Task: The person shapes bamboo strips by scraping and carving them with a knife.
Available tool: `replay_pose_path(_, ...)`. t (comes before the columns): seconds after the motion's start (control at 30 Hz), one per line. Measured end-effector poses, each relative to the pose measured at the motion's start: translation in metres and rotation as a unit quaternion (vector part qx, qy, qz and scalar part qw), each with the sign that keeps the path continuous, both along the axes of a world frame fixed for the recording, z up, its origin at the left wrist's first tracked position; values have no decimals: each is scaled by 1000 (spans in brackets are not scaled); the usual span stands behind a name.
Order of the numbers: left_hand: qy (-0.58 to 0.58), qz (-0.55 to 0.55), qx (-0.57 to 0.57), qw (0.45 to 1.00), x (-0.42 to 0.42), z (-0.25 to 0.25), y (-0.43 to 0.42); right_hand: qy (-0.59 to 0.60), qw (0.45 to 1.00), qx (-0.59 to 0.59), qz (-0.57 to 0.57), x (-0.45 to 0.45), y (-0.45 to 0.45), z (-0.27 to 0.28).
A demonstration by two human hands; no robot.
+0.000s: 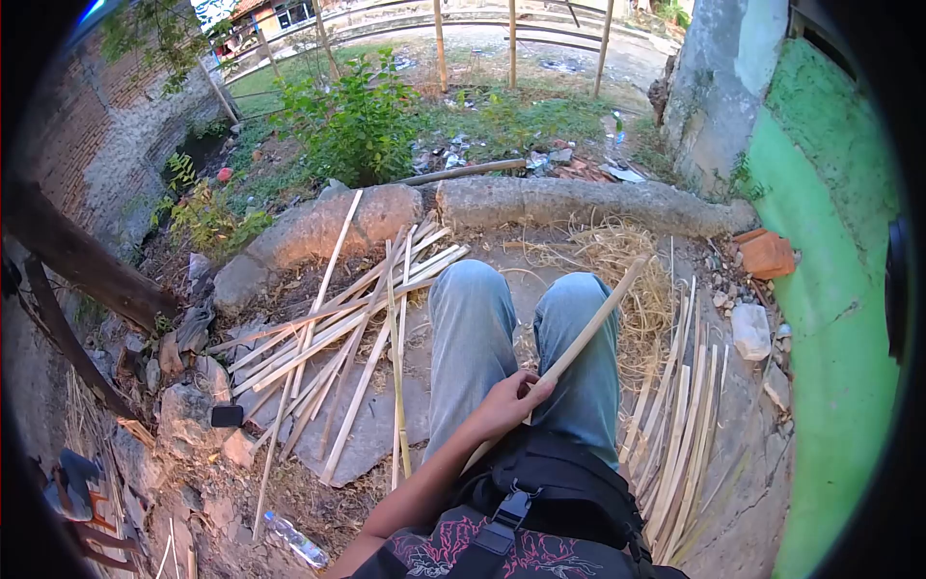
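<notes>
My left hand [513,402] is closed around a pale bamboo strip [593,328], thumb and forefinger curled over it. The strip slants across my lap, its far end rising past my right knee, its near end running down toward the black bag [569,482] at my waist. My right hand does not show; the bag and my body block that side. Left of my legs lies a loose, crisscrossed pile of bamboo strips [362,318]. Several more strips [675,434] lie roughly side by side at my right. Thin curly bamboo shavings [632,299] are heaped beyond my right knee.
A low stone curb [579,205] runs across ahead, with plants [357,125] behind it. A green wall [830,318] stands at right, near a brick [767,253] and a white block [750,331]. At left are a phone [227,416], a plastic bottle [296,540] and rubble.
</notes>
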State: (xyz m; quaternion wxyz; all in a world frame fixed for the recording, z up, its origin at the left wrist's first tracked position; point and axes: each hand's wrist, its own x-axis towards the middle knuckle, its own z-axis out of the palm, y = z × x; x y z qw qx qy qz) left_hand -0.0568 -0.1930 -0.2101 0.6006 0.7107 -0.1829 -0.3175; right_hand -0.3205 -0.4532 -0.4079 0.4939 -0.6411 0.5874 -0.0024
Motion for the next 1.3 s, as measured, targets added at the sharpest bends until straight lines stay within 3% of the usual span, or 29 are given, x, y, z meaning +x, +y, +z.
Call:
replay_pose_path(0.13,62,-56,29,996,-3,18,11,-90,994,-47,-34,22,-22,19)
replay_pose_path(0.2,11,-23,17,1000,-6,15,9,-71,975,-207,36,50,-13,95)
replay_pose_path(0.23,-14,-13,10,1000,-8,13,7,-118,955,-271,38,60,-13,113)
replay_pose_path(0.3,-6,11,-6,1000,-10,1,2,-204,962,-181,21,72,-14,156)
replay_pose_path(0.37,12,32,-8,999,-12,-4,-1,-269,929,-227,118,84,-5,193)
replay_pose_path(0.5,18,42,7,999,-14,0,-2,-215,871,-333,290,115,28,262)
replay_pose_path(0.6,-9,51,20,998,-16,4,-2,-139,824,-370,405,132,35,273)
replay_pose_path(0.73,-17,38,34,999,-15,9,-1,-125,748,-433,487,150,38,256)
replay_pose_path(1.03,-14,38,-3,999,-17,5,-2,-115,686,-469,545,165,32,260)
replay_pose_path(1.13,-20,23,45,999,-15,5,0,-102,685,-437,573,174,3,257)
replay_pose_path(1.17,-32,20,51,998,-12,9,1,-103,732,-501,450,184,-22,256)
replay_pose_path(1.2,-40,17,56,997,-12,12,2,-69,832,-467,292,195,-73,246)
replay_pose_path(1.23,-47,17,58,997,-15,14,1,27,888,-422,181,202,-113,271)
replay_pose_path(1.27,-53,20,69,996,-22,14,3,91,909,-385,133,195,-179,251)
replay_pose_path(1.3,-71,24,78,994,-22,15,3,86,895,-433,65,172,-238,203)
